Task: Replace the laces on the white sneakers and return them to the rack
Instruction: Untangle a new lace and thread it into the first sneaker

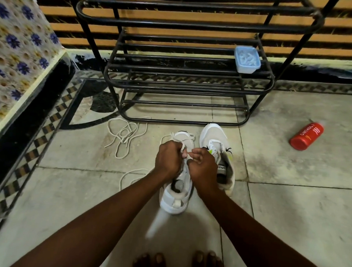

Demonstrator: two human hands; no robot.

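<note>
Two white sneakers stand side by side on the tiled floor in front of the black metal rack [185, 87]. Over the left sneaker [177, 196], my left hand [168, 157] and my right hand [203, 165] each pinch a white lace [183, 147] that runs across its front eyelets. The right sneaker [216, 139] stands untouched, its tongue open. A loose off-white lace [126, 135] lies tangled on the floor to the left. Another lace strand [131, 175] loops out from under my left forearm.
A pale blue plastic tub [247, 59] sits on the rack's middle shelf at its right end. A red bottle [306, 136] lies on its side on the floor at the right. A flower-patterned cloth [18, 49] covers furniture at the left. My bare toes [180, 263] show at the bottom.
</note>
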